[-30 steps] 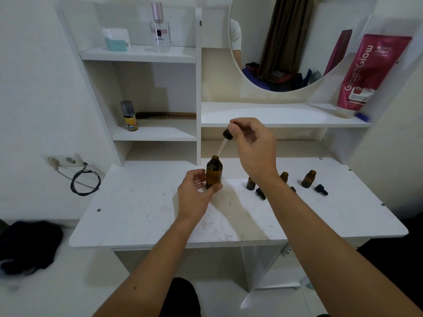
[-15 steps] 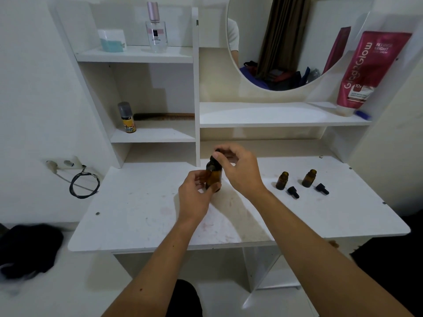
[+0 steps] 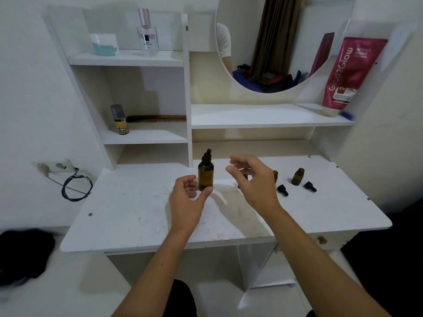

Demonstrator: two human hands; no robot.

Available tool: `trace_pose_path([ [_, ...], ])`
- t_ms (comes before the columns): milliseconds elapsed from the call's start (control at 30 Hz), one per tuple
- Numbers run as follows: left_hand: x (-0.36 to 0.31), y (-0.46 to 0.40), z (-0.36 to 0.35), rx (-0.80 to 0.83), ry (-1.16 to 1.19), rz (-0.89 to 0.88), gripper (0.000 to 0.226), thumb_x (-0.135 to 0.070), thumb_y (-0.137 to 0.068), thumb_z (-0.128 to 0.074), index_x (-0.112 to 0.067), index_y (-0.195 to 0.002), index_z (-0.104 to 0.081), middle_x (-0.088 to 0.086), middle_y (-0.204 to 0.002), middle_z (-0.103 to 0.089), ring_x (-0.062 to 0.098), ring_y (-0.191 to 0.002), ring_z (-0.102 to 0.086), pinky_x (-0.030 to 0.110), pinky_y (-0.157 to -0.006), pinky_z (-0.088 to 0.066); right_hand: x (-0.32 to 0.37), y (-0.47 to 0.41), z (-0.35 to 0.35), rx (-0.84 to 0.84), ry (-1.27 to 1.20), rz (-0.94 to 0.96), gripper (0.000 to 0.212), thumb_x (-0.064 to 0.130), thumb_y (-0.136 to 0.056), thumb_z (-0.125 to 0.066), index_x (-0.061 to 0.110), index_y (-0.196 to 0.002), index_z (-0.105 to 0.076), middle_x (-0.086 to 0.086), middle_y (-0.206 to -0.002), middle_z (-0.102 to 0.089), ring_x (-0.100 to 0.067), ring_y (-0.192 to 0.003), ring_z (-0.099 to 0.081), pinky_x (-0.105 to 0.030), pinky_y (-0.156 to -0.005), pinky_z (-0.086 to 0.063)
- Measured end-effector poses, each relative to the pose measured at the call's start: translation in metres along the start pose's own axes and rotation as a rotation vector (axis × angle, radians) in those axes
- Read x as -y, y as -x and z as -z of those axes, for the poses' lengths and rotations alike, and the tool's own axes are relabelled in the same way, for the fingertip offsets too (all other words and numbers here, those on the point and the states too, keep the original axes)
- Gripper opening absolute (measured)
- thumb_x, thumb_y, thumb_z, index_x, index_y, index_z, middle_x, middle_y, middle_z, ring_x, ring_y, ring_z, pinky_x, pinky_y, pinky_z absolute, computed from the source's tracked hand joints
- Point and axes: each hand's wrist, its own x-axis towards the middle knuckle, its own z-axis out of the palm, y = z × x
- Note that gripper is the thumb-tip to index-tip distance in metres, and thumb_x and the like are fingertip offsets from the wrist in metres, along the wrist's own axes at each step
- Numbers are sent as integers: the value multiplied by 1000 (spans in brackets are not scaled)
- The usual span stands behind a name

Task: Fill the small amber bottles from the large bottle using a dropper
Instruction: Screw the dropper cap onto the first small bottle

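Note:
The large amber bottle stands upright near the middle of the white dressing table, with the black dropper cap seated on its neck. My left hand holds the bottle's base lightly between thumb and curled fingers. My right hand hovers just to the bottle's right, fingers spread and holding nothing. One small amber bottle stands uncapped at the right. Another small bottle peeks out behind my right hand. Two small black dropper caps lie beside them.
A shelf unit at the back holds a perfume bottle, a jar, a spray can and a comb. A pink tube leans beside the round mirror. A coiled cable hangs at the left.
My right hand lowered the dropper into the large bottle, seated the cap, then let go and moved right. My left hand stayed at the bottle's base.

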Motion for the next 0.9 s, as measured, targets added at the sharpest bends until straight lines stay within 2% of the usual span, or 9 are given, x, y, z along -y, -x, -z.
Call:
trace_pose_path([
  [167,-8,18,-10,171,21,-111,34,-32,-87,-81,-27,-116,-64,-14,-99,-70,1,-92,-66,12,-78,-55,-31,30,31,-83,139,-116,28,28,-90,-82,23,-116,-74,10,-106,-73,-5,-97,-68,-15,-86,-55],
  [300,-15,19,-32,283,28,-116,36,-30,-89,-80,-24,-121,-65,-12,-106,-69,6,-96,-68,14,-82,-57,-51,44,36,-47,245,-223,32,32,-88,-83,22,-118,-74,8,-110,-71,-3,-92,-64,-7,-82,-47],
  [433,-17,11,-55,312,27,-130,40,-30,-90,-79,-24,-126,-64,-13,-113,-68,5,-101,-67,18,-87,-58,-61,45,34,0,312,-279,41,36,-86,-85,18,-121,-73,8,-110,-66,-2,-90,-60,-4,-81,-42],
  [667,-17,-8,-78,306,33,-121,40,-23,-92,-77,-17,-129,-64,-9,-115,-69,4,-102,-67,19,-88,-57,-67,40,31,31,377,-295,41,36,-86,-86,13,-118,-74,3,-110,-65,-9,-94,-61,-22,-91,-49],
  [800,-18,-15,-86,318,33,-112,39,-19,-92,-77,-15,-129,-65,-7,-114,-70,6,-102,-68,21,-88,-59,-69,41,31,5,404,-276,26,32,-90,-82,15,-108,-75,3,-103,-65,-12,-92,-63,-31,-92,-55],
  [900,-20,-17,-89,317,35,-97,37,-18,-91,-78,-16,-126,-66,-9,-108,-71,5,-98,-69,20,-86,-59,-67,44,31,-47,379,-271,16,26,-94,-77,16,-107,-75,4,-101,-68,-11,-90,-65,-30,-92,-57],
])
